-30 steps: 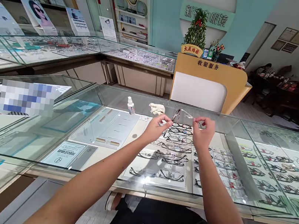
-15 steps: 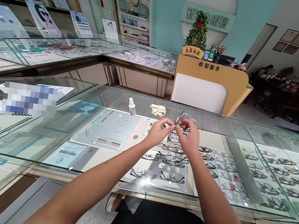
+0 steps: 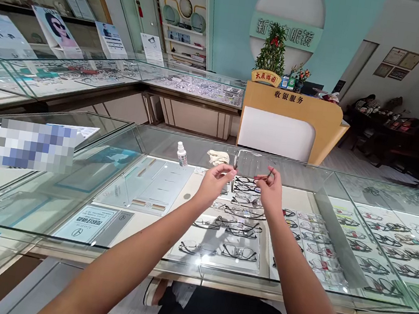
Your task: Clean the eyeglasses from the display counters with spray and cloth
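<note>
We're holding a pair of thin-rimmed glasses [image 3: 249,169] up over the glass counter [image 3: 309,174], approx. centre of view, between both hands. Left hand [image 3: 212,179] is pinching one end, thumb & forefinger closed on the frame by the lens at its tips; right hand [image 3: 270,190] is pinching the other end the same way, fingers closed on the temple. The frame itself is too thin to make out in detail.

Just beyond the left hand, a folded cloth [image 3: 219,157] is lying on the glass, w/ a small white bottle [image 3: 182,154] just left of it; its label is too small to read. Under the glass, right below our hands, rows of display frames [image 3: 241,223] are sitting on trays. A printed card [image 3: 85,222] is lying lower left, text unreadable.

Further back, the yellow cashier desk [image 3: 289,121] is reading "收银服务". A potted plant [image 3: 271,56] is standing on it, pot marked "大展鸿图". The wall sign [image 3: 286,30] behind is partly covered by the plant: "新…眼镜".
</note>
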### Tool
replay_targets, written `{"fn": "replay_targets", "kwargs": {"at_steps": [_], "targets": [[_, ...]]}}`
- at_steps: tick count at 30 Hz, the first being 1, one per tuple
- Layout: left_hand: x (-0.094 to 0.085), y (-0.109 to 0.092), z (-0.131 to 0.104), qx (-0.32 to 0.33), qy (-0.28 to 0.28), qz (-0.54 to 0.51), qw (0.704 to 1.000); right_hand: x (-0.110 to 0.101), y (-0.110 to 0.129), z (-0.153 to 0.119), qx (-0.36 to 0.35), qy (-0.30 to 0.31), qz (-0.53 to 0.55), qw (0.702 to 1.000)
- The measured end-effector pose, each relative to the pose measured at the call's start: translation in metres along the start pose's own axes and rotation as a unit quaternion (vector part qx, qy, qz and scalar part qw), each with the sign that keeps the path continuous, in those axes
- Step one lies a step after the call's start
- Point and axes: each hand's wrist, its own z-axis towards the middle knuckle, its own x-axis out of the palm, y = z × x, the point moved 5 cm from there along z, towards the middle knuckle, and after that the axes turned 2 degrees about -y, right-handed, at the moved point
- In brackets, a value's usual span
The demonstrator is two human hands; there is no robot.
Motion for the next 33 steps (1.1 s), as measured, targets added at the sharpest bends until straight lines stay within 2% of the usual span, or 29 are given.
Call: {"fn": "replay_targets", "kwargs": {"at_steps": [3,7,8,10,12,13,15,18,20,28,33], "targets": [[-0.006,0.0,0.005,-0.015,-0.021,-0.054,0.998,-0.006,-0.003,0.002,0.053,-0.016,0.023,0.998],[-0.009,-0.002,0.007,-0.011,-0.016,-0.074,0.997,-0.008,-0.002,0.001,0.051,-0.018,0.015,0.998],[-0.009,-0.002,0.007,-0.005,-0.016,-0.07,0.997,-0.01,0.0,0.0,0.028,-0.034,-0.015,0.999],[-0.009,-0.003,0.007,0.007,-0.017,-0.058,0.998,-0.015,0.012,-0.005,-0.065,-0.096,-0.11,0.987],[-0.009,-0.003,0.007,0.018,-0.015,-0.039,0.999,-0.013,0.03,-0.015,-0.187,-0.139,-0.208,0.95],[-0.008,-0.003,0.006,0.024,-0.012,-0.027,0.999,-0.009,0.037,-0.021,-0.239,-0.132,-0.242,0.931],[-0.006,-0.003,0.005,0.037,0.0,-0.002,0.999,0.003,0.046,-0.031,-0.299,-0.066,-0.273,0.912],[0.0,-0.003,0.001,0.045,0.03,0.02,0.998,0.021,0.047,-0.039,-0.314,0.05,-0.272,0.908],[0.004,-0.002,-0.001,0.034,0.05,0.016,0.998,0.027,0.045,-0.041,-0.314,0.092,-0.261,0.908],[0.008,-0.002,-0.002,-0.025,0.08,-0.056,0.995,0.029,0.041,-0.039,-0.287,0.141,-0.195,0.927],[0.009,-0.001,-0.004,-0.033,0.091,-0.056,0.994,0.03,0.041,-0.038,-0.276,0.146,-0.183,0.932]]}}
